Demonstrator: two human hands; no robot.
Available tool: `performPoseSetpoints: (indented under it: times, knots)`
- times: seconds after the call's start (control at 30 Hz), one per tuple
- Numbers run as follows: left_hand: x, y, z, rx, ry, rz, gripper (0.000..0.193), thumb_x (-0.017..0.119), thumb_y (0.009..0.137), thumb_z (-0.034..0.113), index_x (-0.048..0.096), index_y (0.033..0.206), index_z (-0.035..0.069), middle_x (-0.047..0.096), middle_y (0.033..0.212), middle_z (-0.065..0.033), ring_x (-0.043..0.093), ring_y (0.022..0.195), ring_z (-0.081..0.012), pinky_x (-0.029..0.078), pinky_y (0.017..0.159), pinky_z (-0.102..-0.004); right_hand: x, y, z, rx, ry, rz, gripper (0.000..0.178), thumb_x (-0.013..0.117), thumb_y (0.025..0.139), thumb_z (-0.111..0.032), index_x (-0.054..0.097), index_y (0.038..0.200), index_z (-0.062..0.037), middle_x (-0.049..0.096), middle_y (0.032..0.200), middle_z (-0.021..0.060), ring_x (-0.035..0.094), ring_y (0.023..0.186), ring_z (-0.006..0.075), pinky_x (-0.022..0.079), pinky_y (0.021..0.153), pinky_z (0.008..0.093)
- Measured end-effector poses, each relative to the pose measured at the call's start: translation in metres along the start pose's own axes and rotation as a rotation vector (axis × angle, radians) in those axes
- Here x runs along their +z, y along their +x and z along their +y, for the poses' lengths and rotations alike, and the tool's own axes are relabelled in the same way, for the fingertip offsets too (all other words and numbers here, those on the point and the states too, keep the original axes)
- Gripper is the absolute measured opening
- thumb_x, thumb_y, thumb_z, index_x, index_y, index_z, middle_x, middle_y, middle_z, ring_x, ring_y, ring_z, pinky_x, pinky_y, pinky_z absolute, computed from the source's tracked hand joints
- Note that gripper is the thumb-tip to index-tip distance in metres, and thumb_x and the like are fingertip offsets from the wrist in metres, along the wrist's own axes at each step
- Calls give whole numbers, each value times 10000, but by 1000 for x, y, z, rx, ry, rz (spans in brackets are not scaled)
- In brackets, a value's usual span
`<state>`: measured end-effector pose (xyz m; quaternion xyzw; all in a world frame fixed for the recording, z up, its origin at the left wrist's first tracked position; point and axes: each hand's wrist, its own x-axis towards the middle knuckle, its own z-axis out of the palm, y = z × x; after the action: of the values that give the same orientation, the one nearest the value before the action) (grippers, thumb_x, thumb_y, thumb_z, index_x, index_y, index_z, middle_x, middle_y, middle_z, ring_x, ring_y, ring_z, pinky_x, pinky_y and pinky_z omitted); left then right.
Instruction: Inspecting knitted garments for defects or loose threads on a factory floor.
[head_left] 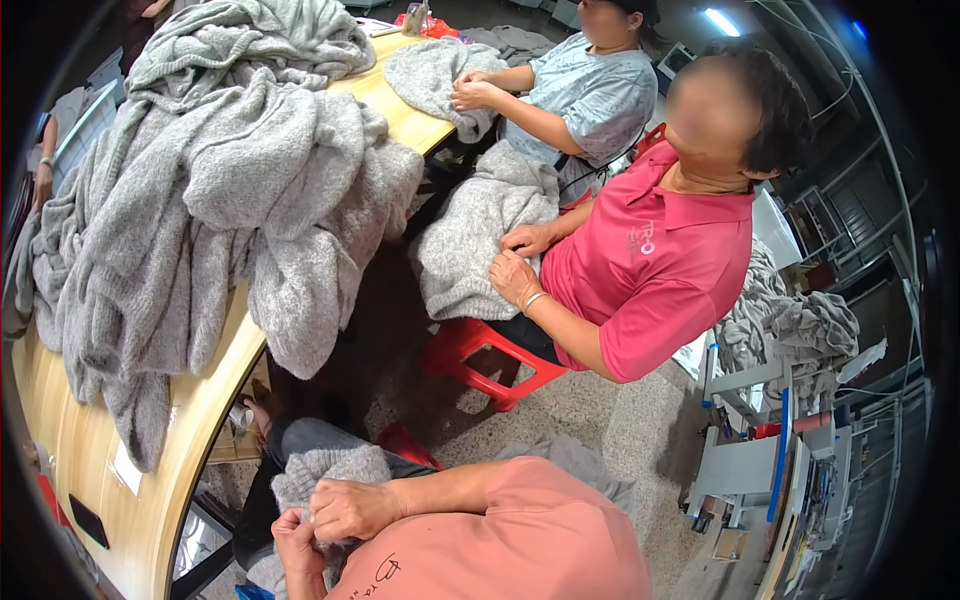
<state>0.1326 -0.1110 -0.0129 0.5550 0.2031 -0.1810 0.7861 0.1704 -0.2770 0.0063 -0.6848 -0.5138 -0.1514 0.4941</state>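
Observation:
My right hand [345, 508] is closed at the edge of a grey knit garment [335, 468] bunched in my lap. Just below it, my left hand [297, 540] pinches the same knit, its fingertips almost meeting the right ones. Whatever finer detail lies between the fingertips is too small to make out. Part of the garment hangs below my hands and is hidden by my left wrist and salmon sleeve.
A big heap of grey knitwear [210, 190] covers much of the wooden table [225, 335], with a black phone [88, 521] near its edge. Two co-workers sit across, each handling grey knits. A red stool [490, 360] stands on the speckled floor; machine equipment [750, 470] stands at right.

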Motion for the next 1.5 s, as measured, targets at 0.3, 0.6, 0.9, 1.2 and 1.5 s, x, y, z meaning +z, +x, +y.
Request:
performPoseSetpoints:
  times: [0.3,0.6,0.9,1.2,1.5]
  knots:
    - [-9,-2,1,-20,-99,-35,41,582,685,-4,548,667,12,574,619,-27,505,515,-62,394,466,-187,18,-8,-1,106,111,-74,165,530,679,-153,414,643,-41,442,666,77,505,582,240,386,447,330]
    - [-14,-3,7,-16,-70,-179,46,595,677,1,576,718,-7,571,635,-14,491,532,-55,365,495,-173,27,-17,2,115,1,4,134,527,687,-132,444,681,-26,444,680,87,513,538,238,401,409,327]
    - [-19,-7,-7,111,112,-16,182,571,621,-92,588,797,-48,583,693,-14,497,575,-46,383,528,-169,32,-18,14,428,252,3,100,533,644,-9,530,737,-42,539,768,105,544,627,306,427,508,374]
    - [-14,-20,-11,201,333,76,135,554,640,-101,592,757,-47,562,665,1,450,560,-28,347,504,-165,31,-18,9,667,355,-183,111,515,629,2,522,736,-26,561,663,158,546,655,359,414,560,426]
    - [-22,-16,-13,306,531,128,115,578,624,-77,605,730,-41,548,624,-6,445,565,-47,363,510,-193,45,-35,9,547,52,-155,103,507,698,-104,436,734,-39,531,667,130,527,573,350,385,465,447]
